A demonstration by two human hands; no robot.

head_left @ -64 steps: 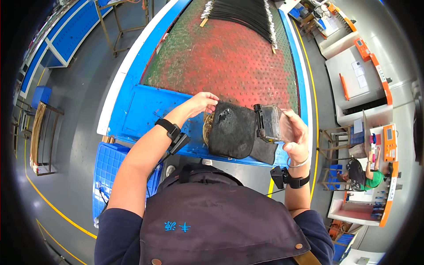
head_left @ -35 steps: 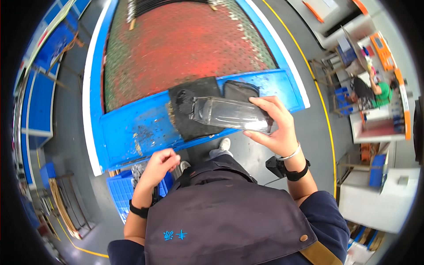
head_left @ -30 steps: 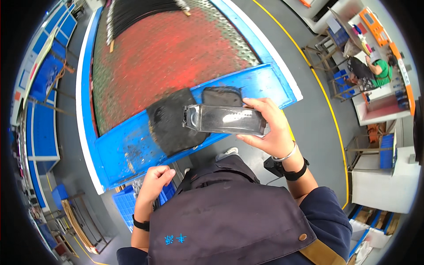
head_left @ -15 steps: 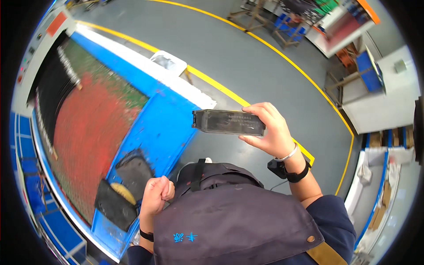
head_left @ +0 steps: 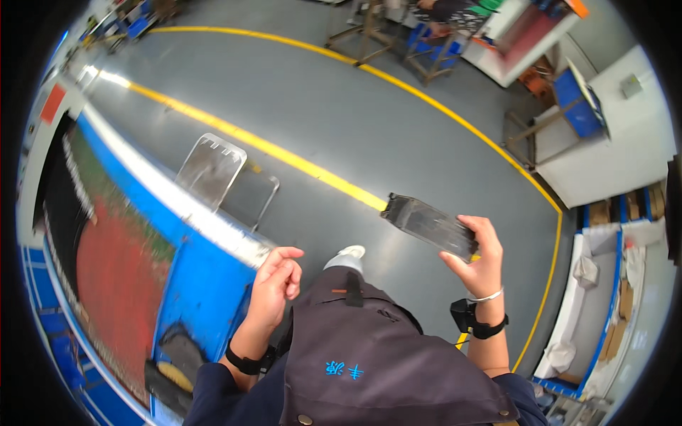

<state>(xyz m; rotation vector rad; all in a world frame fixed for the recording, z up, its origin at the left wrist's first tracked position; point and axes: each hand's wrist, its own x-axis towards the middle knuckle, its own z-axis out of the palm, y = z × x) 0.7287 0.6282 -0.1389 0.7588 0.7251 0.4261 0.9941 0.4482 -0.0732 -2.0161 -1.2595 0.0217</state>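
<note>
My right hand (head_left: 484,254) grips one end of a long, dark, semi-transparent plastic case (head_left: 430,226) with tapered corners at its far end. The thumb is on the near edge and the fingers on the far edge; the case is tilted in the air above the floor. My left hand (head_left: 275,284) is beside the corner of the blue machine frame (head_left: 206,284), nothing visible in it. Its index finger points out while the other fingers curl loosely.
On the left, the machine has a red and green bed (head_left: 117,270). Dark pads and a yellowish brush (head_left: 174,374) lie on its blue ledge. A metal-framed stool (head_left: 213,170) stands beyond the machine's white edge. White bins (head_left: 597,305) line the right; another person (head_left: 444,18) is far off.
My body has turned and stepped away from the machine, a white shoe now showing. The case has swung right and tilted in my right hand. My left hand has loosened from a fist.
</note>
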